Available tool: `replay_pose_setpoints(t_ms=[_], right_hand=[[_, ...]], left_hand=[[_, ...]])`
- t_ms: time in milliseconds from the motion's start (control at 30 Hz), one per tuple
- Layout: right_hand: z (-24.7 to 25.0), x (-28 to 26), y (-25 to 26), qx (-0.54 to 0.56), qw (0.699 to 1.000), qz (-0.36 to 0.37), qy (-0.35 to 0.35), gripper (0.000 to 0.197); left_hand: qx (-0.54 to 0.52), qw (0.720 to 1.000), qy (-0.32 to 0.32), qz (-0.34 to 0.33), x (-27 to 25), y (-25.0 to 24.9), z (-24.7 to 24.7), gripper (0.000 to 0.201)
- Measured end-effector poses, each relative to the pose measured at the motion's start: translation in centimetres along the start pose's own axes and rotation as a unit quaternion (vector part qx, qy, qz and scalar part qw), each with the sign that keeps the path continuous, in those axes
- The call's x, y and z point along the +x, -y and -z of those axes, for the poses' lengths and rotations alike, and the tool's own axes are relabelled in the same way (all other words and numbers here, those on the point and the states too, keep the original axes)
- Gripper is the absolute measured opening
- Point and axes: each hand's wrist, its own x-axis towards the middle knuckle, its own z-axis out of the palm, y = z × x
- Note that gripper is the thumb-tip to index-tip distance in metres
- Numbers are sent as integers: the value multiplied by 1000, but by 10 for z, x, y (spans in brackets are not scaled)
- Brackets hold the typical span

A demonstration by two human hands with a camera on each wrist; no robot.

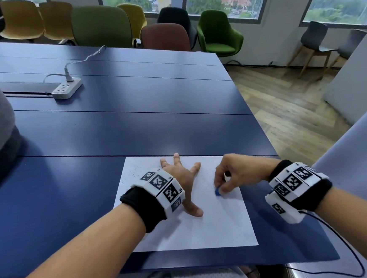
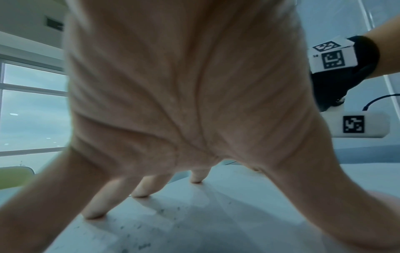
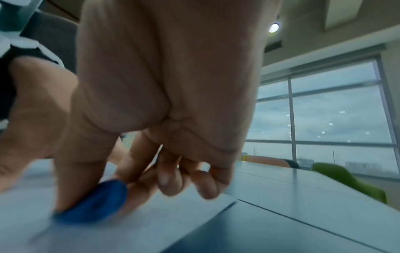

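**Eraser pinched on the sheet, other hand braced flat**

A white sheet of paper [image 1: 217,224] lies on the dark blue desk [image 1: 133,131], at the desk's near edge and towards its right corner. The sheet's near edge runs almost along the desk's.

The left hand [image 1: 182,178] rests on the upper middle of the sheet with its fingers spread wide and straight. In the left wrist view the fingertips [image 2: 95,207] press down on the paper [image 2: 194,222] and the palm is lifted above it. It holds nothing.

The right hand [image 1: 235,172] is over the right half of the sheet, fingers curled. It pinches a small blue eraser [image 1: 218,191] between the thumb and the first fingers. The right wrist view shows the blue eraser [image 3: 95,203] with its lower end touching the paper [image 3: 129,231] and tilted. The thumb [image 3: 71,171] is on one side, and the other fingers are tucked in behind. The eraser sits near the sheet's right edge, about halfway up it, well apart from the left hand.

Fine dark specks [image 1: 134,171] are scattered near the sheet's far left corner, beside the left hand.

Both wrists carry white bands with black square markers [image 1: 160,189], and a thin black cable [image 1: 339,236] runs from the right one. Towards the desk's far left edge lies a white power strip [image 1: 67,87] with one plug in it. Green, yellow and brown chairs [image 1: 218,33] stand beyond the far edge.
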Motion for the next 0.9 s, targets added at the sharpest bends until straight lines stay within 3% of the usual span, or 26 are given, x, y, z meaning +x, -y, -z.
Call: replay_pose_setpoints(t_ms=[100,233,400,533,667,700,800,833,900], right_hand=[[-3,4,-2,16,996,2,-82,10],[-8,-8,9,3,999,17,36,5],[-8,-3,6,9,997,2,-75,9],[-17,-15,18,1,998,28,52,5],[-15,-9,10,13,998,11,-59,11],[-18,-10,10,17,998,14,-54,10],[-24,-21,21,3,998,32,62,7],[-23,-20,22,-5,997,30,67,8],[-17,-15,17,-11,1000,13,1,10]], left_hand=[[-2,1000,-4,0,1,0,-1,136],[-4,1000,-1,6,1,0,-1,137],[-2,1000,-3,2,1,0,-2,137],[-3,1000,-3,4,0,0,-2,137],[-2,1000,-3,1,0,0,-2,136],[-2,1000,-4,1,0,0,-2,136],[0,1000,-4,3,0,-1,-1,137],[1,1000,-2,4,0,-1,-1,137],[1,1000,-2,2,0,-1,-1,137]])
